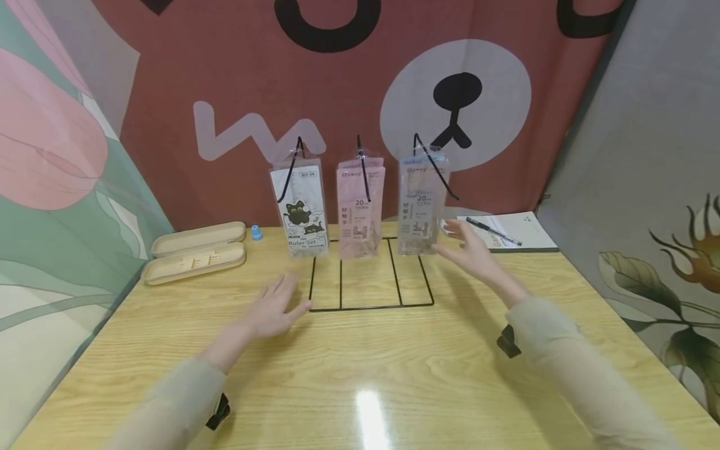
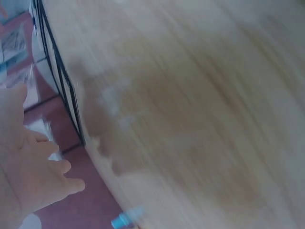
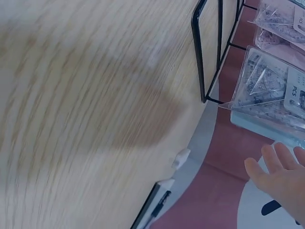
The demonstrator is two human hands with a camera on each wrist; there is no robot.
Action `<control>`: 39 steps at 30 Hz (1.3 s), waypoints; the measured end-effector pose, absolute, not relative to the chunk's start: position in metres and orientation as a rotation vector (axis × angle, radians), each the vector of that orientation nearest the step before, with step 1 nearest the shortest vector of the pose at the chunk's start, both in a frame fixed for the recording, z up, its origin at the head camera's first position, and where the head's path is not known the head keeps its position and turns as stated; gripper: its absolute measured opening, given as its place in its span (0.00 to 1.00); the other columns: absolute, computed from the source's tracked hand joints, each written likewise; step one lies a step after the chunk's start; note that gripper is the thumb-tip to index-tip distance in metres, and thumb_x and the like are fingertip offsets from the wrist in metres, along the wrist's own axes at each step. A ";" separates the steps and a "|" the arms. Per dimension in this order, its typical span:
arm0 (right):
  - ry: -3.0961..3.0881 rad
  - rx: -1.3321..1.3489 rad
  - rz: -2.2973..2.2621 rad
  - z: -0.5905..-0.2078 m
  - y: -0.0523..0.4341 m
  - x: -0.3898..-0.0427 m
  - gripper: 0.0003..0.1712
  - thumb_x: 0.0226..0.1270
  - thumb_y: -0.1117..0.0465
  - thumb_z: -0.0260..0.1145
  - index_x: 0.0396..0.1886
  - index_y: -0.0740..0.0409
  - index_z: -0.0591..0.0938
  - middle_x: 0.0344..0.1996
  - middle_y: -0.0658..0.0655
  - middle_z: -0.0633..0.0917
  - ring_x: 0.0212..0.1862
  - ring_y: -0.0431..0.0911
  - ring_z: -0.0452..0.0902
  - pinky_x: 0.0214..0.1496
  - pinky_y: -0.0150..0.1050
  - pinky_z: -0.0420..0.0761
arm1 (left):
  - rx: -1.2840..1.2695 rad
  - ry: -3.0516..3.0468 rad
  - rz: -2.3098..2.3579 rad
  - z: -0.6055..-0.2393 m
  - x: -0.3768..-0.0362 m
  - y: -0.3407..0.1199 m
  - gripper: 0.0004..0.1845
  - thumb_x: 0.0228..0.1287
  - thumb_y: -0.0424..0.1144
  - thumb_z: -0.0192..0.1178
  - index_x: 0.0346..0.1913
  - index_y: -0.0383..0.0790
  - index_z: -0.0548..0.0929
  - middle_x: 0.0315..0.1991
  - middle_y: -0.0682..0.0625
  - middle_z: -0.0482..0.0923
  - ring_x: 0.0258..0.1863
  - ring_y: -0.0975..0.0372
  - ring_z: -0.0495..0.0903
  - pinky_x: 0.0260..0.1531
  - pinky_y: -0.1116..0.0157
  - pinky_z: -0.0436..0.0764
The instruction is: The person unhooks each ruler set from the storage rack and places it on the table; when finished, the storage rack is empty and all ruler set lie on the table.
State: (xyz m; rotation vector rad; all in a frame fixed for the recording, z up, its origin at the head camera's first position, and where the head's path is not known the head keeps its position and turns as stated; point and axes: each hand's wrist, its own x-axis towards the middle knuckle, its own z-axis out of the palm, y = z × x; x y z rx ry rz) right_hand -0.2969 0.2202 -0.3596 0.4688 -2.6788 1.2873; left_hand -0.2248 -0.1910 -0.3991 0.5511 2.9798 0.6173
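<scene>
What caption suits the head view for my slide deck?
Two open hands, left hand and right hand, hover beside three ruler packs hanging on a wire rack.

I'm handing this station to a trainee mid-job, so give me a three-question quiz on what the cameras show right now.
1. True or false: the right hand grips the blue-backed ruler packet hanging on the black wire display rack.
2. How many packets hang on the rack? A) two B) three C) four
3. What lies on the white notepad at the far right of the light wooden table?

Key:
1. False. Its fingers are spread open beside the packet. The left hand is open too.
2. B: cat-printed white packet, pink packet, blue-backed one.
3. A black pen.
</scene>
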 end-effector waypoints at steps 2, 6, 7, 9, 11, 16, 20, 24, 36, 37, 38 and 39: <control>-2.680 0.457 1.324 -0.360 0.218 -0.300 0.42 0.65 0.51 0.64 0.71 0.64 0.56 0.66 0.70 0.64 0.67 0.64 0.61 0.68 0.61 0.62 | 0.577 2.957 0.623 -0.402 -0.227 -0.184 0.40 0.71 0.55 0.45 0.73 0.30 0.48 0.74 0.35 0.46 0.73 0.39 0.44 0.69 0.38 0.43; -2.668 0.436 1.400 -0.360 0.214 -0.306 0.41 0.65 0.52 0.63 0.70 0.64 0.57 0.64 0.71 0.67 0.65 0.65 0.64 0.66 0.60 0.67 | 0.631 2.927 0.616 -0.407 -0.233 -0.174 0.40 0.72 0.52 0.46 0.73 0.28 0.46 0.74 0.34 0.45 0.72 0.39 0.46 0.70 0.40 0.47; -2.661 0.430 1.428 -0.361 0.213 -0.307 0.40 0.66 0.52 0.63 0.70 0.64 0.57 0.63 0.71 0.68 0.65 0.64 0.65 0.65 0.59 0.68 | 0.643 2.921 0.616 -0.408 -0.234 -0.172 0.40 0.72 0.52 0.46 0.72 0.27 0.45 0.73 0.33 0.44 0.72 0.39 0.46 0.70 0.41 0.48; -2.649 0.407 1.480 -0.361 0.209 -0.310 0.38 0.65 0.53 0.63 0.68 0.63 0.60 0.61 0.70 0.71 0.63 0.63 0.67 0.64 0.59 0.69 | 0.659 2.913 0.614 -0.410 -0.237 -0.170 0.41 0.72 0.51 0.46 0.72 0.25 0.43 0.73 0.31 0.42 0.72 0.39 0.46 0.71 0.43 0.48; -2.638 0.379 1.531 -0.362 0.205 -0.312 0.36 0.65 0.53 0.64 0.67 0.63 0.62 0.60 0.68 0.72 0.62 0.62 0.68 0.64 0.58 0.69 | 0.669 2.903 0.620 -0.413 -0.240 -0.168 0.41 0.73 0.50 0.46 0.71 0.22 0.42 0.73 0.29 0.41 0.72 0.40 0.45 0.72 0.45 0.49; -2.633 0.324 1.638 -0.364 0.196 -0.317 0.32 0.65 0.52 0.64 0.62 0.64 0.67 0.60 0.67 0.73 0.62 0.60 0.68 0.68 0.57 0.65 | 0.626 2.879 0.599 -0.418 -0.244 -0.170 0.37 0.74 0.47 0.43 0.71 0.22 0.45 0.73 0.29 0.41 0.73 0.40 0.44 0.72 0.46 0.47; -2.626 0.332 1.710 -0.364 0.191 -0.320 0.31 0.65 0.53 0.64 0.64 0.60 0.68 0.60 0.65 0.75 0.63 0.59 0.70 0.70 0.57 0.63 | 0.622 2.865 0.569 -0.419 -0.245 -0.171 0.35 0.74 0.47 0.42 0.71 0.23 0.47 0.73 0.30 0.42 0.73 0.39 0.43 0.72 0.45 0.47; -2.624 0.325 1.702 -0.364 0.189 -0.319 0.28 0.65 0.55 0.64 0.61 0.62 0.72 0.57 0.66 0.78 0.60 0.59 0.74 0.66 0.55 0.68 | 0.658 2.867 0.534 -0.422 -0.246 -0.169 0.35 0.74 0.48 0.42 0.71 0.24 0.48 0.73 0.31 0.42 0.72 0.38 0.44 0.72 0.44 0.47; -2.680 0.353 1.660 -0.366 0.194 -0.285 0.23 0.63 0.55 0.65 0.50 0.70 0.80 0.49 0.66 0.83 0.48 0.48 0.82 0.55 0.46 0.79 | 0.634 2.917 0.470 -0.426 -0.248 -0.171 0.35 0.73 0.51 0.44 0.71 0.27 0.52 0.73 0.34 0.47 0.72 0.39 0.47 0.71 0.46 0.51; -2.678 0.362 1.677 -0.366 0.195 -0.281 0.23 0.63 0.55 0.66 0.50 0.70 0.80 0.49 0.65 0.83 0.47 0.45 0.83 0.55 0.46 0.79 | 0.629 2.917 0.472 -0.426 -0.248 -0.171 0.36 0.73 0.51 0.44 0.71 0.27 0.53 0.73 0.34 0.47 0.72 0.39 0.47 0.71 0.46 0.52; -2.676 0.372 1.682 -0.367 0.196 -0.276 0.23 0.62 0.56 0.66 0.49 0.70 0.80 0.48 0.65 0.84 0.45 0.42 0.83 0.55 0.45 0.79 | 0.624 2.919 0.471 -0.426 -0.249 -0.171 0.36 0.73 0.52 0.44 0.71 0.28 0.53 0.73 0.34 0.47 0.72 0.40 0.47 0.71 0.46 0.52; -2.675 0.375 1.681 -0.367 0.198 -0.272 0.23 0.62 0.56 0.67 0.49 0.70 0.81 0.46 0.64 0.84 0.43 0.40 0.83 0.54 0.44 0.80 | 0.626 2.923 0.471 -0.425 -0.249 -0.171 0.36 0.73 0.52 0.45 0.71 0.28 0.53 0.73 0.34 0.48 0.72 0.40 0.48 0.71 0.46 0.52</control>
